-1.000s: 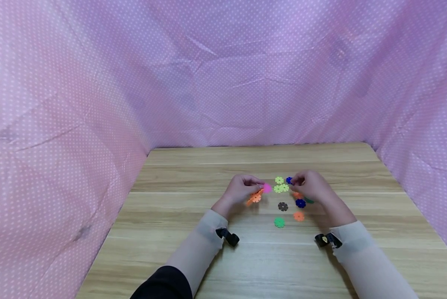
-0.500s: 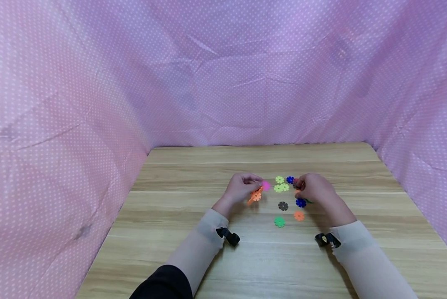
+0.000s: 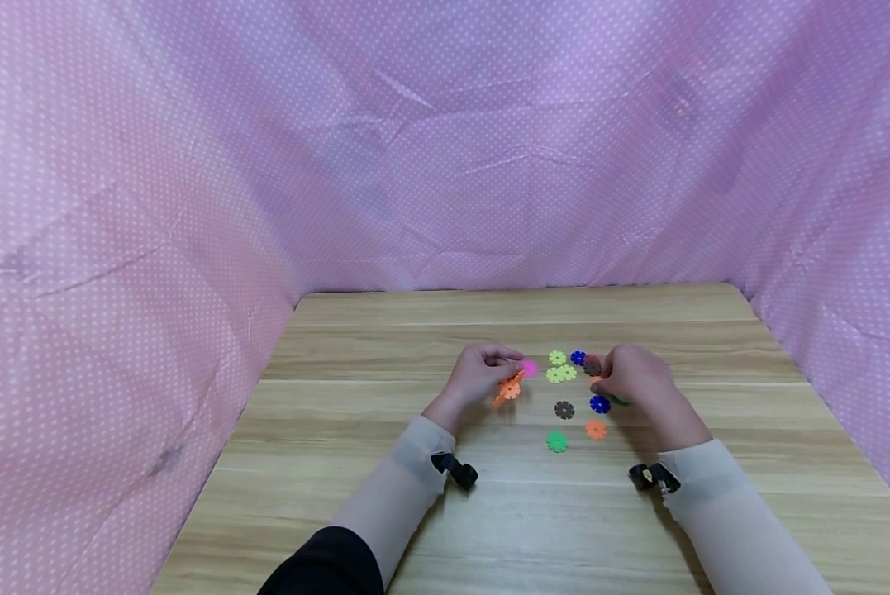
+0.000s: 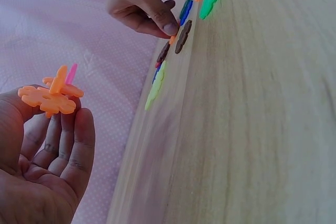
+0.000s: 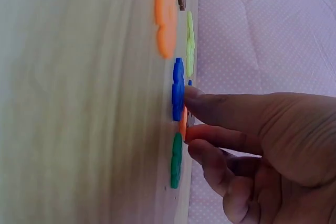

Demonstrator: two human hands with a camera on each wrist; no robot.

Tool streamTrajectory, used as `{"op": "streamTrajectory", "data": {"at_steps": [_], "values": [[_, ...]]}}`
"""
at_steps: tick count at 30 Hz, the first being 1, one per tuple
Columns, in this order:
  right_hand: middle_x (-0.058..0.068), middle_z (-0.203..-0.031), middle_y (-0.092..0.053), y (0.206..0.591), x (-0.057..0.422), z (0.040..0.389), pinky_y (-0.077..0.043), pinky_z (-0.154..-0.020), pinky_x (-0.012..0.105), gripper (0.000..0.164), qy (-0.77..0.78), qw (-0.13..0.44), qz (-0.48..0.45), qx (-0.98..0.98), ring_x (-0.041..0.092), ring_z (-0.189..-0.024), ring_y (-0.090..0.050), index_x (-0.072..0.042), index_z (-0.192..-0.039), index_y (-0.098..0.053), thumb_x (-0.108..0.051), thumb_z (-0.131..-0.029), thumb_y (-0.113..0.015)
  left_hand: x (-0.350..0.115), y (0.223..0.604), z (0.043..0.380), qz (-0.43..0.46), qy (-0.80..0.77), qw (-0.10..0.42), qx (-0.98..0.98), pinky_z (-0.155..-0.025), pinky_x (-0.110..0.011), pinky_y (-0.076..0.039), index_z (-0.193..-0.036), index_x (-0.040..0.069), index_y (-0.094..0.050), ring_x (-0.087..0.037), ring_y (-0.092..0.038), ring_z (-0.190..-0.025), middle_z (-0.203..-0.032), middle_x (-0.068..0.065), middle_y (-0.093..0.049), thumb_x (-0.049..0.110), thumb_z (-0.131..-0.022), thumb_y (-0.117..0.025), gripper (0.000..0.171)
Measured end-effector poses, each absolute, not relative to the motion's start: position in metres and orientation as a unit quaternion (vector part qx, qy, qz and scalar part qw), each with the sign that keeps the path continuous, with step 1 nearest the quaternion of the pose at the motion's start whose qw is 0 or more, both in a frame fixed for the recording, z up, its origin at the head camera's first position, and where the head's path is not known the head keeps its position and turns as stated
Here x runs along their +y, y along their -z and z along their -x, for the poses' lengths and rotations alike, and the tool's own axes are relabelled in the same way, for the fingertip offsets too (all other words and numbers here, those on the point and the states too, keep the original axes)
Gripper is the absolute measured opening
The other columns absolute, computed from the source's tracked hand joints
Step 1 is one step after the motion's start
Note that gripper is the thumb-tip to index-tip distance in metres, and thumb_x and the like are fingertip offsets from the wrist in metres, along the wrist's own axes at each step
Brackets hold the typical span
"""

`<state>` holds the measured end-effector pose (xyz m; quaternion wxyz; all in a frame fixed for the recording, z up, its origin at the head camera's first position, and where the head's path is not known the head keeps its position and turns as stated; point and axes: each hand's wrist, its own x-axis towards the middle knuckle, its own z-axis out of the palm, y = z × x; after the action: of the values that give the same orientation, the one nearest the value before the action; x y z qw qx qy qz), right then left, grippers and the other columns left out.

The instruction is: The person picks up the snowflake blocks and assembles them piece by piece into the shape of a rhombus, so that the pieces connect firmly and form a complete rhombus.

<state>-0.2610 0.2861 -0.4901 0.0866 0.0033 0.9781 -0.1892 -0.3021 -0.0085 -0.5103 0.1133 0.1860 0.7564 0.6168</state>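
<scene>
Since half a second earlier, the right hand (image 3: 638, 382) had been drawn slightly back, and more of a brown disc (image 3: 592, 366), partly in front of a red disc (image 3: 591, 358), had been uncovered. The orange cluster (image 4: 47, 99) of interlocked discs was held above the table (image 3: 534, 529), gripped between the thumb and fingers of the left hand (image 3: 477, 380), perhaps by an edge so that its notches were left free. A pink disc (image 3: 530, 368) was seen at those fingertips; whether it was joined to the cluster could not be told. The right thumb and forefinger were parted narrowly at a loose orange disc (image 5: 183, 124); whether it was pinched could not be made out. Just beside it a blue disc (image 3: 600, 404) was laid flat, with yellow discs (image 3: 561, 373) and a green disc (image 3: 557, 442) spread farther off, probably so that each could be reached singly. Behind, a dotted pink cloth (image 3: 445, 165) was hung.
</scene>
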Motion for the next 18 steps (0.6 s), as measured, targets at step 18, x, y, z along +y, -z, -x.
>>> {"op": "streamTrajectory", "data": {"at_steps": [18], "values": [[0.003,-0.091,-0.073,0.492,0.274,0.266,-0.055,-0.076,0.040,0.007,0.322,0.014,0.039,0.946,0.021,-0.083,-0.065,-0.009,-0.101,-0.078,-0.015,-0.097,-0.076,-0.008,0.512,0.303,-0.180,-0.627,0.112,0.750,-0.066,-0.024,-0.056,-0.102,0.008,-0.083,-0.012,-0.068,-0.075,-0.089,-0.003,-0.078,0.012,-0.094,-0.080,0.009]]}}
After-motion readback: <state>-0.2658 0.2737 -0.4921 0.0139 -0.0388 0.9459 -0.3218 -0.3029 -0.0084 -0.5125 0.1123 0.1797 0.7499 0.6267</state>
